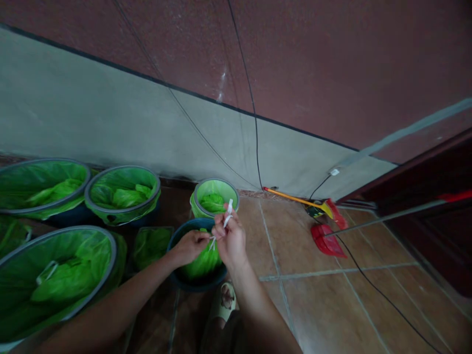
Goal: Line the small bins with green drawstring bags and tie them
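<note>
Both hands work over a dark blue bucket (pixel 184 280) that holds a bunched green plastic bag (pixel 202 263). My left hand (pixel 190 247) is closed in a pinch on the bag's white drawstring (pixel 213 242) just above the bag. My right hand (pixel 231 238) is closed on the same white drawstring, and one end (pixel 229 209) sticks up from its fingers. The hands touch each other at the fingertips.
Several other bins lined with green bags stand to the left and behind: (pixel 216 196), (pixel 123 194), (pixel 40 187), (pixel 55 275). A red dustpan (pixel 328 241) and a broom with a yellow handle (pixel 295 199) lie on the tiled floor at right. Black cables (pixel 368 280) run down the wall and across the floor. My slipper (pixel 225 300) is below the bucket.
</note>
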Demonstrator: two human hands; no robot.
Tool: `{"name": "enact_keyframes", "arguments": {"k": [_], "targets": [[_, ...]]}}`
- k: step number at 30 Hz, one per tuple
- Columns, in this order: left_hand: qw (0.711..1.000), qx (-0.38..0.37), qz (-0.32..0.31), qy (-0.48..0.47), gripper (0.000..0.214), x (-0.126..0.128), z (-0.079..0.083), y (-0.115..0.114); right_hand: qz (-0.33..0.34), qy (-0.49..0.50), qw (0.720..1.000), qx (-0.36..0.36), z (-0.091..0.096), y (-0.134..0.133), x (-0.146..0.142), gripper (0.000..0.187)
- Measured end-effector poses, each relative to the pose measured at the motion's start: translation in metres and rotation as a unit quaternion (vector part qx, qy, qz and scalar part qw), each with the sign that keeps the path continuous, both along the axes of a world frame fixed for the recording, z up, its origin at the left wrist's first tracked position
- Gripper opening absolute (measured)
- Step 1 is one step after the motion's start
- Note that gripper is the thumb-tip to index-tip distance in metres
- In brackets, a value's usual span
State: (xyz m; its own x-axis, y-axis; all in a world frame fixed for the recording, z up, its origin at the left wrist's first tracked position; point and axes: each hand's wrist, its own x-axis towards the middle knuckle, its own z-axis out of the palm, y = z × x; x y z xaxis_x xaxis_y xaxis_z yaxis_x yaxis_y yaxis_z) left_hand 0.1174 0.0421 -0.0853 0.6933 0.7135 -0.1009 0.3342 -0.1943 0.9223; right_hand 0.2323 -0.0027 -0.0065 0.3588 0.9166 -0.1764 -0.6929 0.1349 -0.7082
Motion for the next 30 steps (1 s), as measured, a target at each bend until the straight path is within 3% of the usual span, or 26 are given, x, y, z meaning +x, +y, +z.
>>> {"name": "enact_keyframes", "arguments": {"k": [3, 7, 10, 13, 16, 19, 21, 24, 26, 30], "targets": [[0.996, 0.006, -0.093, 0.012, 0.021, 0.004, -0.002, -0.014, -0.001, 0.045, 0.999, 0.014, 0.000, 0.005, 0.004, 0.019], [0.990, -0.023, -0.141, 0.002, 0.020, 0.005, 0.004, -0.022, 0.007, 0.085, 0.996, 0.012, -0.005, 0.010, 0.011, 0.017], [0.994, -0.043, -0.102, 0.009, 0.037, 0.003, 0.008, -0.016, 0.005, 0.054, 0.999, -0.006, -0.013, 0.013, 0.016, 0.021], [0.998, -0.063, -0.022, 0.017, 0.042, 0.000, 0.006, -0.006, -0.003, -0.091, 0.992, -0.093, -0.031, 0.014, 0.022, 0.047], [0.994, -0.091, 0.049, 0.022, 0.044, -0.005, 0.005, 0.004, 0.008, -0.327, 0.929, -0.171, -0.053, 0.009, 0.027, 0.070], [0.986, -0.110, 0.121, 0.018, 0.044, -0.010, 0.010, 0.010, 0.058, -0.502, 0.843, -0.183, -0.066, 0.002, 0.031, 0.071], [0.979, -0.131, 0.159, 0.008, 0.040, -0.014, 0.017, 0.013, 0.114, -0.544, 0.812, -0.177, -0.069, -0.002, 0.034, 0.056], [0.968, -0.166, 0.186, -0.008, 0.032, -0.016, 0.027, 0.014, 0.185, -0.549, 0.801, -0.151, -0.069, -0.004, 0.035, 0.023], [0.967, -0.177, 0.184, -0.012, 0.029, -0.017, 0.031, 0.014, 0.211, -0.564, 0.786, -0.139, -0.067, -0.004, 0.035, 0.016], [0.971, -0.166, 0.175, -0.007, 0.027, -0.017, 0.027, 0.015, 0.271, -0.627, 0.714, -0.154, -0.055, -0.008, 0.030, 0.011]]}}
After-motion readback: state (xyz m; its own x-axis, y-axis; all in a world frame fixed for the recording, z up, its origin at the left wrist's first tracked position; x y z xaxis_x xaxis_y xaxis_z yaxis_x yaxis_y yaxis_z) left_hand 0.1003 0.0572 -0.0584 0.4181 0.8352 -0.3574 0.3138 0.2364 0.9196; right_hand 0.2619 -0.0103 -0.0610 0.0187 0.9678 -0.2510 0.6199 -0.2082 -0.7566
